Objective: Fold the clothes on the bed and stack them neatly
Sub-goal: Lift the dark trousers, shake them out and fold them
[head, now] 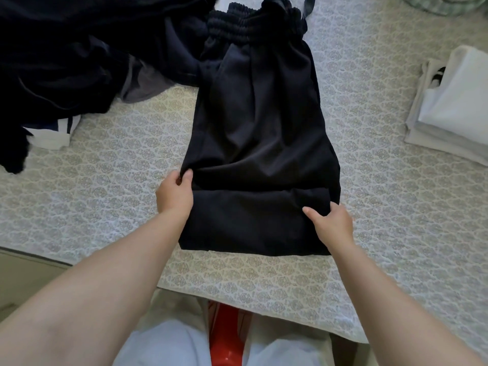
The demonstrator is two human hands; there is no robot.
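A pair of dark navy trousers [253, 122] lies lengthwise on the patterned bed [105, 165], its gathered elastic waistband at the far end. The near end is doubled over into a fold about a third of the way up. My left hand [174, 194] pinches the left edge of that folded layer between thumb and fingers. On the right edge of the fold, my right hand [332, 223] grips the cloth, thumb on top and fingers tucked under.
A heap of dark unfolded clothes [68, 56] fills the far left, with a white and navy striped piece [52, 133] beneath it. A stack of folded white garments [451, 107] sits at the right. Greenish checked fabric [443, 3] shows at the far right corner.
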